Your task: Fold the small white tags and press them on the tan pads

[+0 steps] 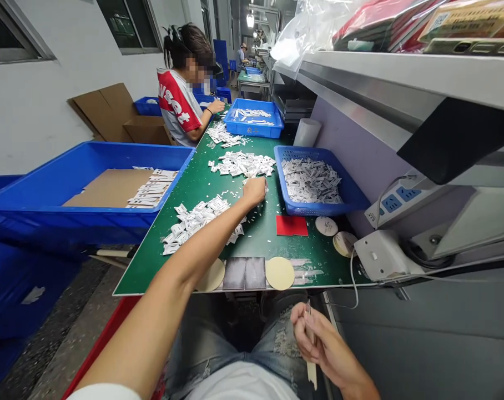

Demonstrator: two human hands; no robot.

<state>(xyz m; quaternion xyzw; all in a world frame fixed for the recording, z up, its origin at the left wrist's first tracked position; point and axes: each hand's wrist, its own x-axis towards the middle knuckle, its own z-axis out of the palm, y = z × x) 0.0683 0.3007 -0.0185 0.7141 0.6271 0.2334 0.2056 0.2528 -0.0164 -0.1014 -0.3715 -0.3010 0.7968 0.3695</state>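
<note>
My left hand (255, 190) reaches out over the green table, its fingers curled closed beside a pile of small white plastic pieces (246, 164). Whatever its fingertips pinch, if anything, is too small to make out. Under my left forearm, and partly hidden by it, lies a nearer heap of the same white pieces (200, 219). My right hand (324, 344) is low in front of my lap, past the table's front edge. Its fingers close round a slim tool with a pale handle (312, 373); a thin tip shows above the fingers.
A blue basket (352, 191) full of white pieces stands right, near a red pad (291, 225). Round discs (280, 273) and dark grey pads (244, 273) line the front edge. A large blue bin (89, 214) is left. Another person (185, 94) works at the far side.
</note>
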